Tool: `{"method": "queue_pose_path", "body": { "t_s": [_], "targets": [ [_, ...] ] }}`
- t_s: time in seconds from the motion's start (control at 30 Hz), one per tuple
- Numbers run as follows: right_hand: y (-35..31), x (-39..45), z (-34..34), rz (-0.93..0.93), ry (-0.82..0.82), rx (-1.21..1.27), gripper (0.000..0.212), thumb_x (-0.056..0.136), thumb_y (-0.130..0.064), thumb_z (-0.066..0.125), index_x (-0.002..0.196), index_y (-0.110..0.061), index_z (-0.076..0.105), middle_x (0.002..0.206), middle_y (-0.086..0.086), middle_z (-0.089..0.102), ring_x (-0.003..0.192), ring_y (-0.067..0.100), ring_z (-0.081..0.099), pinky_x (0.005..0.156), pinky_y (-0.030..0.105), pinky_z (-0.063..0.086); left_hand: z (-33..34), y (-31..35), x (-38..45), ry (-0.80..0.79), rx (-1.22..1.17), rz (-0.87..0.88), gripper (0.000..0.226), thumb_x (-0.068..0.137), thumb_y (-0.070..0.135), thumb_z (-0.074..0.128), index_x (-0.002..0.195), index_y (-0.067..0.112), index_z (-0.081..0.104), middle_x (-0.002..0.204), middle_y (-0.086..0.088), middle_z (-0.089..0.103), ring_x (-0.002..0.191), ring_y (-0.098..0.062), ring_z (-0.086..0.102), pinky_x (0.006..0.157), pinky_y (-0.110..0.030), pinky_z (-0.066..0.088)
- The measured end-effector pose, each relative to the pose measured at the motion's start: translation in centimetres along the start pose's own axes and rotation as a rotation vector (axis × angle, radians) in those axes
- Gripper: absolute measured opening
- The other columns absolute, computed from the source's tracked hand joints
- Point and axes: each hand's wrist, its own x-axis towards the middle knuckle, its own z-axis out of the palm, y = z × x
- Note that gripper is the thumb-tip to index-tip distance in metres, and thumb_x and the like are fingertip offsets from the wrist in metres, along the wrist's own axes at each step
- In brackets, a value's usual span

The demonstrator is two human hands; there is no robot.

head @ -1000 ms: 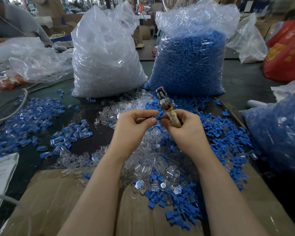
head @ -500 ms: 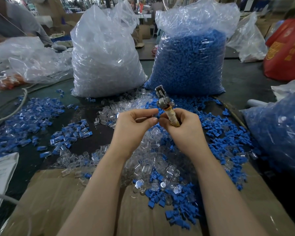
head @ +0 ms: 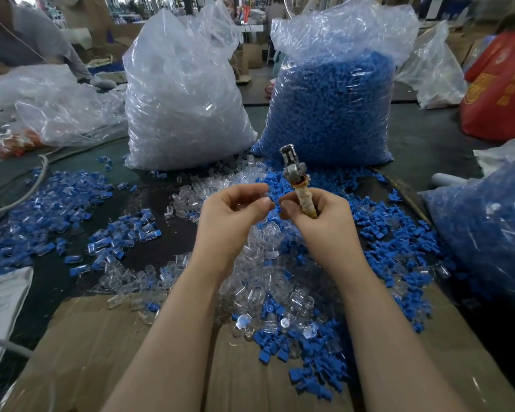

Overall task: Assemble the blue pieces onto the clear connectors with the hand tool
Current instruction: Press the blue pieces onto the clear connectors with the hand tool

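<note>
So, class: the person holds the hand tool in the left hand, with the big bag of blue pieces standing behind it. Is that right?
Not quite. The head view shows the hand tool gripped in the right hand, not the left. The big bag of blue pieces does stand behind it.

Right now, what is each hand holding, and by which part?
The right hand grips the hand tool by its wrapped handle, metal head up. The left hand pinches something small and clear at its fingertips; which part cannot be told.

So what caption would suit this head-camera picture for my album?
Right hand grips a hand tool, left hand pinches a clear connector above loose blue pieces.
</note>
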Motion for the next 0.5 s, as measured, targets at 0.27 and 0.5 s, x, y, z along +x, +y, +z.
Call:
{"method": "queue_pose_path", "body": {
  "t_s": [0.27, 0.5],
  "targets": [
    [-0.18, -0.1, 0.12, -0.046, 0.06, 0.003, 0.012, 0.09, -0.023, 0.07, 0.081, -0.014, 0.067, 0.078, 0.013, 0.068, 0.079, 0.033, 0.063, 0.076, 0.05, 0.054, -0.1, 0.01, 0.07, -0.004, -0.2, -0.071, 0.016, 0.084, -0.002, 0.069, 0.095, 0.01, 0.072, 0.087, -0.008, 0.075, 0.089, -0.02, 0.072, 0.085, -0.029, 0.058],
    [-0.25, -0.16, 0.5, -0.078, 0.037, -0.034, 0.01, 0.088, -0.023, 0.072, 0.083, -0.016, 0.067, 0.074, 0.006, 0.067, 0.073, 0.027, 0.063, 0.071, 0.047, 0.054, 0.36, 0.17, -0.19, -0.004, -0.075, -0.021, 0.017, 0.084, -0.001, 0.071, 0.092, 0.014, 0.074, 0.089, -0.009, 0.075, 0.089, -0.023, 0.07, 0.091, -0.038, 0.057]
  ]
}}
